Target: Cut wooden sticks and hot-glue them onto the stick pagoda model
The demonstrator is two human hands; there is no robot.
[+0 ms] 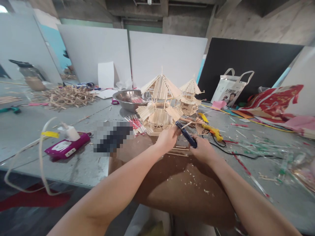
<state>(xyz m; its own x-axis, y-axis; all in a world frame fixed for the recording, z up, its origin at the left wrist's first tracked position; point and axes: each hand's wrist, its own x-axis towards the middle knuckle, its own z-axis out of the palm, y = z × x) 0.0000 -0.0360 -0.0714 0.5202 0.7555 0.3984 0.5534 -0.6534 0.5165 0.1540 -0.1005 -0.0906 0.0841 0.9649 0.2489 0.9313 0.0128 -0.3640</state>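
Note:
My right hand (203, 149) is closed round the lower end of a dark blue hand tool (187, 135); its exact kind is hard to make out. My left hand (168, 137) is closed at the tool's far end, pinching a thin wooden stick (187, 125) that sticks out to the right past the tool. Just beyond my hands stands a pavilion model (161, 111) built of thin sticks, with a pointed roof. Several loose sticks (178, 149) lie below my hands on a brown board (157, 183), along with pale cut bits (194, 178).
A smaller stick pavilion (189, 98) and a yellow glue gun (213, 131) are behind to the right. A metal bowl (129, 101), stick pile (71, 96) and purple power strip (67, 147) occupy the left. Plastic wrappers (283, 164) litter the right; a black cord (241, 155) crosses there.

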